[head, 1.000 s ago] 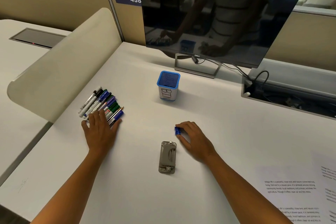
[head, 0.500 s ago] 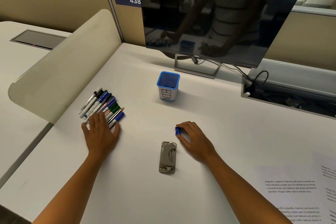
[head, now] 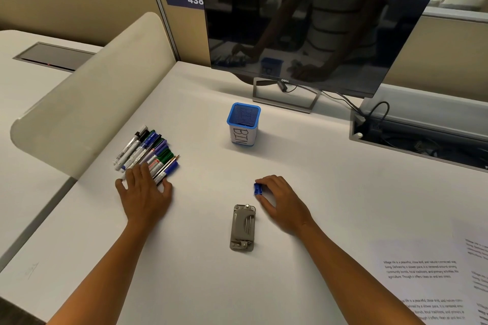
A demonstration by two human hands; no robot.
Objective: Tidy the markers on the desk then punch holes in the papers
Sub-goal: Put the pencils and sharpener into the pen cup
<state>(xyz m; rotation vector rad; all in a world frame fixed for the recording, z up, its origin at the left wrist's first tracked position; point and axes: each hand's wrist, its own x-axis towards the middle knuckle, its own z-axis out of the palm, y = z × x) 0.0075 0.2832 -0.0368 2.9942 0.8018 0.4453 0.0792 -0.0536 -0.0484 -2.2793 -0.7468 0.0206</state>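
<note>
A bundle of several markers (head: pixel 148 149) lies side by side on the white desk at the left. My left hand (head: pixel 144 192) rests flat at the near ends of the markers, fingers spread and touching them. A blue mesh cup labelled BIN (head: pixel 243 124) stands upright at the centre back, with nothing showing above its rim. My right hand (head: pixel 282 202) is curled over a small blue object (head: pixel 258 189), pinching it on the desk. A grey hole punch (head: pixel 243 227) lies just left of that hand. Printed papers (head: pixel 427 280) lie at the near right.
A dark monitor (head: pixel 317 16) on a metal stand fills the back. To its right a cable tray (head: pixel 422 137) is sunk into the desk. A curved beige divider (head: pixel 87 95) borders the left edge, close to the markers.
Both hands stay where they were. The view has shifted very slightly; nothing on the desk has moved.
</note>
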